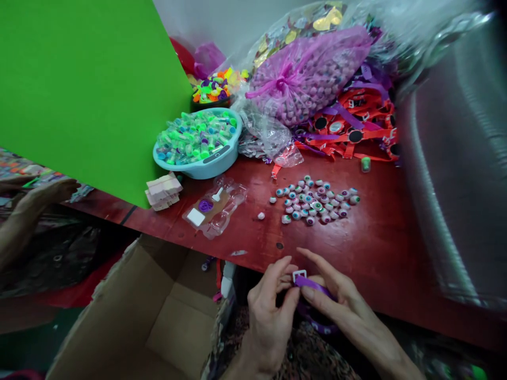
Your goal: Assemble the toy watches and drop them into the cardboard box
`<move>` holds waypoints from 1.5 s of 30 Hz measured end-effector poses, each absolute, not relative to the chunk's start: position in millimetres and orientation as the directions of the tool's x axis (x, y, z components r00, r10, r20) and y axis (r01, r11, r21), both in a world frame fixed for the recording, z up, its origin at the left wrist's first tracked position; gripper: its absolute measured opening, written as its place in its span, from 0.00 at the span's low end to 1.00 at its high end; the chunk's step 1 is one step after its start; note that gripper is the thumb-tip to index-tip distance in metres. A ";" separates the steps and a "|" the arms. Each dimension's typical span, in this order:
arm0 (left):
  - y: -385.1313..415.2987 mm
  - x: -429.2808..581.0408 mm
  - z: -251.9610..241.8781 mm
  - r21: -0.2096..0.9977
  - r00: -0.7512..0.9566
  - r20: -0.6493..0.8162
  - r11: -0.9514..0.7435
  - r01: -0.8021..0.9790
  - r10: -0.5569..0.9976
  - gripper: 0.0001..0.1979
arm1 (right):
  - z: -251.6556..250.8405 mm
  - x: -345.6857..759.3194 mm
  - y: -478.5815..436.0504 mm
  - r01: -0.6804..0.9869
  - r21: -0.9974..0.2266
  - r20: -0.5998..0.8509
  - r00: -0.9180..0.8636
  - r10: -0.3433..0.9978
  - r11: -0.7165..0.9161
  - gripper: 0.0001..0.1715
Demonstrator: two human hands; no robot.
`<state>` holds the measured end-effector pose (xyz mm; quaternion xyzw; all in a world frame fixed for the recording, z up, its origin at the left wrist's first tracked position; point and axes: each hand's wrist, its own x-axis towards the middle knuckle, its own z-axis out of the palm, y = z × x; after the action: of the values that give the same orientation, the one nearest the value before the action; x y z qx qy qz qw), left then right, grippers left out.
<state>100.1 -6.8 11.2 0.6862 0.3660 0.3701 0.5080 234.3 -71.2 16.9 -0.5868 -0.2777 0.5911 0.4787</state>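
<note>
A purple strap [315,285] with a white buckle [294,276] is held over the lap, at the near edge of the bench [396,253]. Its buckle end is pinched by the grip of the left hand [273,311]; the strap is pressed between thumb and fingers in the grip of the right hand [340,301]. A blue basin [214,169] is heaped with green-capped and blue-capped vials [198,137]. Behind it, a dark bowl [209,105] is filled with bright small pieces [216,87]. A tied pink mesh bag [336,55] is packed with round beads. Purple and white pieces are contained in a clear plastic tray [224,220]. Loose eyeball beads [317,200] are scattered nearby. Beside the lap, a cardboard box [119,306] is seen standing open.
</note>
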 end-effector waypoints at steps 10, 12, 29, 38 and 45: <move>-10.5 98.5 12.7 0.874 0.392 0.321 -0.429 0.227 0.862 0.25 | 13.7 228.6 -61.5 -0.557 -0.768 -0.411 0.048 0.910 -0.318 0.33; -9.9 99.6 12.7 0.841 0.402 0.382 -0.493 0.222 0.832 0.25 | 11.7 225.9 -60.3 -0.610 -0.740 -0.396 0.054 0.917 -0.283 0.31; -6.9 98.5 5.2 0.765 0.543 0.467 -0.627 0.149 0.698 0.25 | -17.5 215.7 -55.3 -0.754 -0.630 -0.436 0.142 0.889 -0.189 0.19; 8.4 96.9 3.4 0.953 0.453 0.168 -0.261 0.153 0.876 0.08 | 4.8 246.8 -46.8 -0.477 -0.840 -0.351 0.120 0.929 -0.257 0.07; 5.3 90.9 -2.0 0.966 0.422 0.085 -0.179 0.188 0.902 0.05 | 6.5 258.6 -39.6 -0.613 -0.787 -0.392 0.403 0.827 -0.075 0.11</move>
<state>90.9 5.3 -2.0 0.6794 0.4011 0.3577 0.4996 258.6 -39.6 6.5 -0.5002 -0.1071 0.5358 0.6718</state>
